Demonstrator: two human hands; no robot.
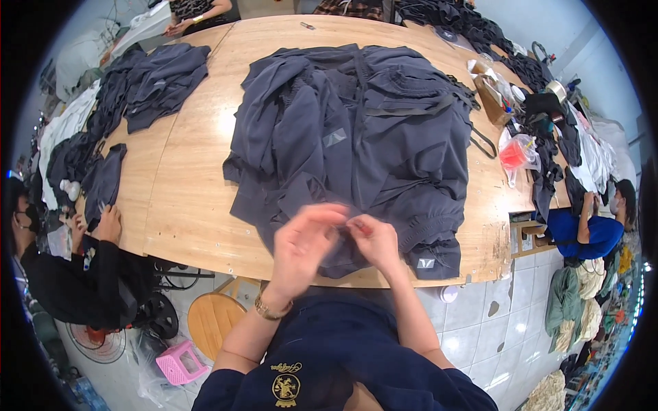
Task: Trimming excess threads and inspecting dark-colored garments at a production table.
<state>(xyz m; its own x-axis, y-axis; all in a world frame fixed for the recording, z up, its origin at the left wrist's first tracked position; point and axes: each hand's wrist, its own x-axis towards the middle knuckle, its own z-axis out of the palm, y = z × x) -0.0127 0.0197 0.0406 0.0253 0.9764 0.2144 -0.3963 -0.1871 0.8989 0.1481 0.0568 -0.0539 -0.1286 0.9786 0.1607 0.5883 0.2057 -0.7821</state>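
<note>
A dark navy jacket point(418, 151) lies spread on the wooden table in front of me, with a zip down its middle, gathered elastic cuffs and small grey patches. Over its near edge, my right hand point(374, 241) is closed in a pinch, fingertips pressed together; what sits between them is too small to make out. Close beside it on the left, my left hand point(301, 241) is smeared by motion, its fingers pointing toward the right hand. Both hands are just above the cloth around the lower end of the zip.
The wooden table point(185, 137) bears more dark garments point(168, 75) at the left. A clear plastic bag with something red point(517, 152) lies at its right edge. Co-workers sit at left and right; others are at the far edge. A round stool point(214, 322) and pink stool point(181, 363) stand below.
</note>
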